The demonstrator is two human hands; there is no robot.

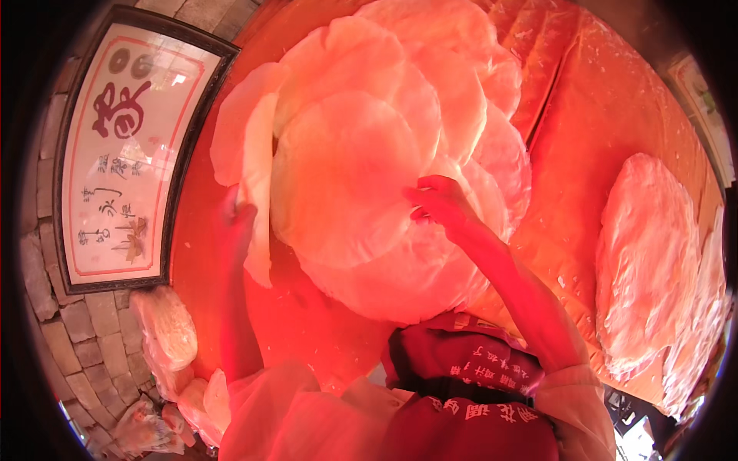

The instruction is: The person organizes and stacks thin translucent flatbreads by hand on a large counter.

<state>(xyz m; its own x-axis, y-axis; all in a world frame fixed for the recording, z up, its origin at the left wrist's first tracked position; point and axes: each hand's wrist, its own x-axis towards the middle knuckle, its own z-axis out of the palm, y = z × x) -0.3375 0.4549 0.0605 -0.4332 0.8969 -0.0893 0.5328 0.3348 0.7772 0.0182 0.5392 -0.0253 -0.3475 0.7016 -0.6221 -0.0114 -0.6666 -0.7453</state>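
Note:
Large thin round flatbreads or dough sheets [351,184] lie overlapping in a broad pile on the table, all tinted red by the light. My left hand [239,210] is closed on the edge of one sheet [259,190], which hangs folded and nearly upright at the pile's left side. Over the right part of the topmost round is my right hand [429,199], its fingers bent and close to the surface; whether it touches the sheet cannot be told. Nothing shows between its fingers.
More stacked flat rounds [648,259] lie at the table's right side. The cloth-like table cover [611,98] has folds and scattered crumbs. A framed calligraphy piece [132,155] stands at the left by a brick surface [95,328]. Plastic-wrapped bundles [167,328] sit at the lower left.

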